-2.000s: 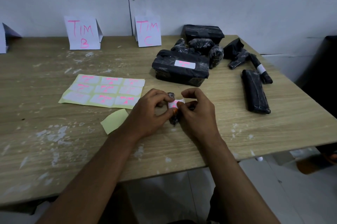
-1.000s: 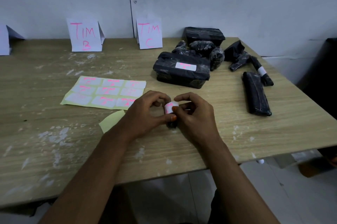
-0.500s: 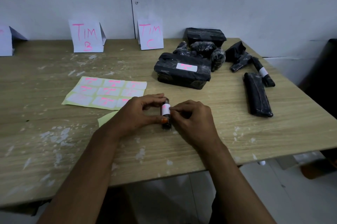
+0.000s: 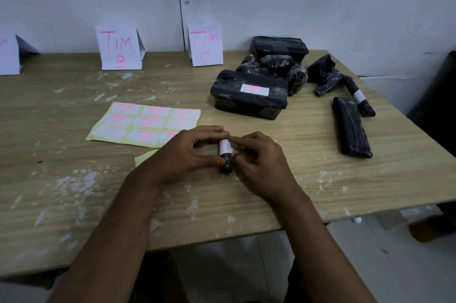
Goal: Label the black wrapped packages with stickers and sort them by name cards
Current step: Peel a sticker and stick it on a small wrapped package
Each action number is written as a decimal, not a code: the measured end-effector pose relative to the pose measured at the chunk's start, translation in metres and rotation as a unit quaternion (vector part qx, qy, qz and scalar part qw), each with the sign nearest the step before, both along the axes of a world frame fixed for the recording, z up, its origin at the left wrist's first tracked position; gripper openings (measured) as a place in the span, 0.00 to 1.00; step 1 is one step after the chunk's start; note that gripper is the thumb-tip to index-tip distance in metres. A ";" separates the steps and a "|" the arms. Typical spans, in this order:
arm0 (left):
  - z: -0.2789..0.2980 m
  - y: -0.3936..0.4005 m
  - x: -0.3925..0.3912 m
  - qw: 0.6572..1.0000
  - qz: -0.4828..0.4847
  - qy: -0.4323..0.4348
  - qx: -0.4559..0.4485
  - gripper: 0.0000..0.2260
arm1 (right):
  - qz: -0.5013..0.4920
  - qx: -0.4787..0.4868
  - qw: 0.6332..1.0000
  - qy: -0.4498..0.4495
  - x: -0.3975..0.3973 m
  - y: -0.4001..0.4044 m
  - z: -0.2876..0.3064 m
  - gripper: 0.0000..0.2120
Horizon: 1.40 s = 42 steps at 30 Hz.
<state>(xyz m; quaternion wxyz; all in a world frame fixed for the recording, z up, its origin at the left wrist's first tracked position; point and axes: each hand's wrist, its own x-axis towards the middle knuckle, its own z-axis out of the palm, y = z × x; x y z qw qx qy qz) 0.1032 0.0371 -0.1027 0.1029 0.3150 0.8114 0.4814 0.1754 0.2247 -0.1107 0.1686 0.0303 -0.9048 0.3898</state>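
Hands at the near middle of the wooden tabletop (image 4: 271, 189): my left hand (image 4: 187, 152) pinches the small black wrapped cylinder package (image 4: 225, 163) end to end between thumb and forefinger, while my right hand (image 4: 259, 157) presses the white sticker (image 4: 224, 149) around it with curled fingertips. Yellow-backed sheet of pink-lettered stickers (image 4: 145, 122) lies just left; folded white cards "TIM B" (image 4: 119, 48) and "TIM C" (image 4: 206, 46) stand at the wall, with other black wrapped packages (image 4: 249, 96) piled at the right.

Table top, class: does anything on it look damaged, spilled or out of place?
Yes. The table is flecked with white scuffs or chipped patches, densest near the front left. A loose yellow backing scrap lies apart from the sticker sheet, beside the left hand.
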 end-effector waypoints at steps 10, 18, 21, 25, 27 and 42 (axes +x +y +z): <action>-0.001 0.000 0.000 1.000 0.006 0.003 -0.005 0.26 | -0.015 0.027 0.999 0.038 0.000 0.001 -0.002 0.07; 0.001 0.002 0.000 1.000 0.005 0.008 -0.012 0.24 | -0.026 -0.030 0.999 0.004 0.004 0.000 0.004 0.11; 0.001 0.001 -0.001 1.000 0.003 0.004 -0.009 0.25 | -0.039 -0.076 0.996 -0.002 0.005 0.000 0.007 0.09; 0.000 0.000 -0.001 1.000 0.003 0.004 -0.006 0.25 | 0.004 0.003 0.999 -0.048 0.006 0.000 0.007 0.17; 0.000 0.000 -0.001 1.000 0.004 0.006 -0.005 0.25 | 0.009 0.042 0.998 -0.039 0.005 -0.001 0.005 0.16; 0.002 -0.001 0.000 1.000 0.000 0.000 -0.003 0.24 | 0.006 0.025 1.000 0.015 0.007 0.000 0.007 0.09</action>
